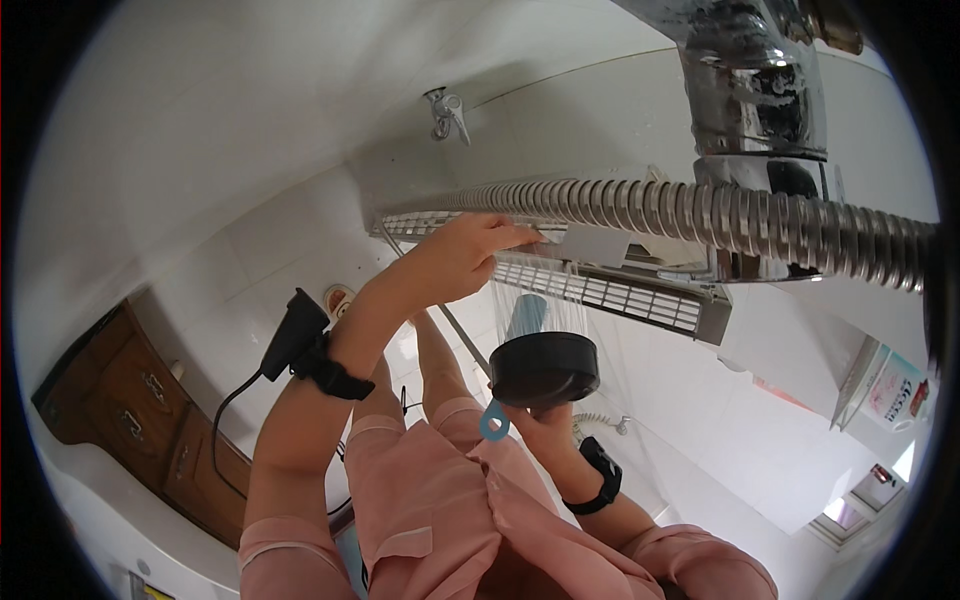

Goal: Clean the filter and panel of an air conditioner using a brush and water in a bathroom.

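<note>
My right hand (551, 424) grips a black shower head (544, 367) from below. Thin streams of water (536, 285) run from its face towards a grey slotted wall shelf (645, 300). Close to my right thumb is a blue loop (494, 421). A blue cylindrical piece (529, 313) shows behind the water; whether it joins the loop is hidden. My left hand (469, 255) reaches to the shelf, its index finger along the edge where the water lands. The other left fingers curl under, so their hold is unclear.
A ribbed metal hose (660, 214) crosses in front of the shelf, beside a chrome fitting (757, 112). A wall tap (448, 116) is at the top. At left stands a wooden cabinet (142, 420). A printed pack (892, 390) sits at right. A cable (225, 405) hangs from my left forearm's device.
</note>
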A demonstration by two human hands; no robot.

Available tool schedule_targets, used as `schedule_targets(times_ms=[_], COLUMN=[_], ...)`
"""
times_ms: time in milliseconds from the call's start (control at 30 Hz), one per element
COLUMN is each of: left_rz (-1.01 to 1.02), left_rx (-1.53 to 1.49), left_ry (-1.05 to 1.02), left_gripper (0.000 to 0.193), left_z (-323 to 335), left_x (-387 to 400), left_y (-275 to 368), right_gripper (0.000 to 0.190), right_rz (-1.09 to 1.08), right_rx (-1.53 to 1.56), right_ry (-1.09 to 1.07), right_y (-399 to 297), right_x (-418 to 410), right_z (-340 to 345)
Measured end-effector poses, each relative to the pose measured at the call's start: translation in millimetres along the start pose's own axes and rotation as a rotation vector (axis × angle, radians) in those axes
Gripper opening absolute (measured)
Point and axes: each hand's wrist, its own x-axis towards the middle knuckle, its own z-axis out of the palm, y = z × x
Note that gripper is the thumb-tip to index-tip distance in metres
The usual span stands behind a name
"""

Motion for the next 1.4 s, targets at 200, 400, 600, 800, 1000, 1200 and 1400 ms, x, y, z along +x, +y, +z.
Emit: schedule_targets(times_ms=[200, 400, 600, 800, 1000, 1200, 1400], left_rz=[0.015, -0.135, 0.162, 0.228, 0.125, 0.073, -0.149], left_rx=[-0.075, -0.371, -0.096, 0.139, 0.265, -0.093, -0.396], left_ry=[0.01, 0.184, 0.27, 0.194, 0.103, 0.323, 0.474], left_gripper=[0.042, 0.028, 0.035, 0.038, 0.03, 0.026, 0.024], left_z=[8, 21, 22, 18, 19, 38, 58], left_x=[5, 2, 4, 5, 5, -7, -11], left_y=[-6, -32, -15, -11, 2, -12, -22], right_gripper=[0.041, 0.041, 0.042, 0.042, 0.033, 0.035, 0.038], right_rz=[-0.038, -0.031, -0.005, 0.048, 0.018, 0.051, 0.094], right_rx=[-0.087, -0.091, -0.038, -0.029, -0.014, -0.069, -0.116], right_ry=[-0.033, -0.014, -0.016, -0.012, 0.026, -0.014, -0.035], right_y=[-6, -5, -2, -4, -18, -28, -22], right_x=[2, -2, -3, -5, -10, -15, -14], right_z=[1, -1, -3, -4, 0, -4, -8])
